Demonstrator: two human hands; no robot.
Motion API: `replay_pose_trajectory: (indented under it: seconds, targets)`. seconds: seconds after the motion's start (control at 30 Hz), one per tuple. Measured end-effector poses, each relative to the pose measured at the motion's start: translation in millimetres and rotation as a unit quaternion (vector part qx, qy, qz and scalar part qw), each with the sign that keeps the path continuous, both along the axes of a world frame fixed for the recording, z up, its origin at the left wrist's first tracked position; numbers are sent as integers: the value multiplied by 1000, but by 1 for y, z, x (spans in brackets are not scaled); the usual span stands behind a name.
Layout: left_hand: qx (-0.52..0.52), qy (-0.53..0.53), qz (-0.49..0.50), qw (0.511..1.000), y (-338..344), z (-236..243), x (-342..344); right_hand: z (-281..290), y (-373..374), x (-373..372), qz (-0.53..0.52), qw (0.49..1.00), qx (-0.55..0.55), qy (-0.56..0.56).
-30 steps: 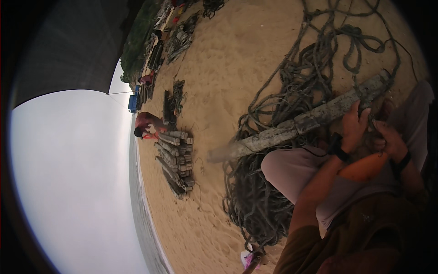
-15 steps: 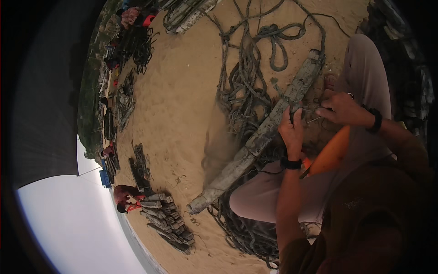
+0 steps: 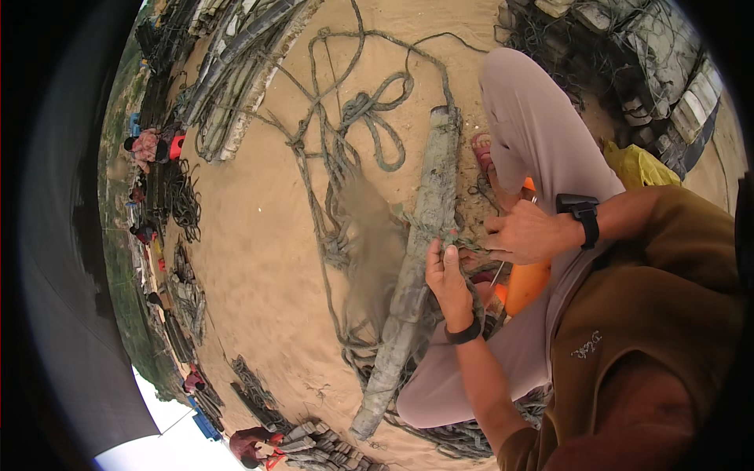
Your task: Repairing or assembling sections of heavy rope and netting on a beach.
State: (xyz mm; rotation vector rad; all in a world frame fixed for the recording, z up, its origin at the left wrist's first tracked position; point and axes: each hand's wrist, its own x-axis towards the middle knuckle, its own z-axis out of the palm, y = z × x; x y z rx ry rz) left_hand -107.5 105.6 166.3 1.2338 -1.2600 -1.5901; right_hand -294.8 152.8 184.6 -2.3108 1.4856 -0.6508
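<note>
A long, weathered grey beam (image 3: 424, 212) lies slantwise in front of me, with thin, frayed green rope (image 3: 469, 242) tied round its middle. My left hand (image 3: 453, 286) is closed at the beam's near side, thumb and finger pinching this rope by the knot. My right hand (image 3: 528, 234) is closed just right of it, gripping the rope's strands. A thin metal rod (image 3: 497, 272) sticks out on both sides of the right fist; its kind cannot be made out. Tangled thick grey rope (image 3: 334, 212) lies beyond the beam.
An orange object (image 3: 528, 286) sits between my legs. At upper right are a stack of weathered blocks (image 3: 667, 86) and a yellow bag (image 3: 640, 163). Bundled poles (image 3: 236, 86) lie at upper left. Other people (image 3: 251, 446) sit at the left by piles on the sand.
My view has turned, so the beam stands steeper and more of the right side shows. Both hands remain at the knot; the right fist now shows the rope strands more plainly.
</note>
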Motion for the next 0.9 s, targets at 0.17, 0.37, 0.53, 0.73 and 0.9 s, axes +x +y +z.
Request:
replay_pose_trajectory:
  seconds: [0.17, 0.37, 0.53, 0.73, 0.9]
  targets:
    - [22, 73, 20, 997, 1, -9, 1, -23, 13, 24, -22, 996, -73, 51]
    - [-16, -25, 6, 1000, 0, -15, 0, -30, 16, 21, 25, 994, -109, 0]
    - [-64, -148, 12, 987, 3, -13, -8, -36, 19, 29, 14, 993, -114, 10]
    - [-23, -202, 11, 979, -1, -6, -6, -36, 19, 25, 45, 998, -19, 25]
    - [20, -4, 110, 994, -1, -26, 0, -27, 11, 25, -2, 996, 74, 45]
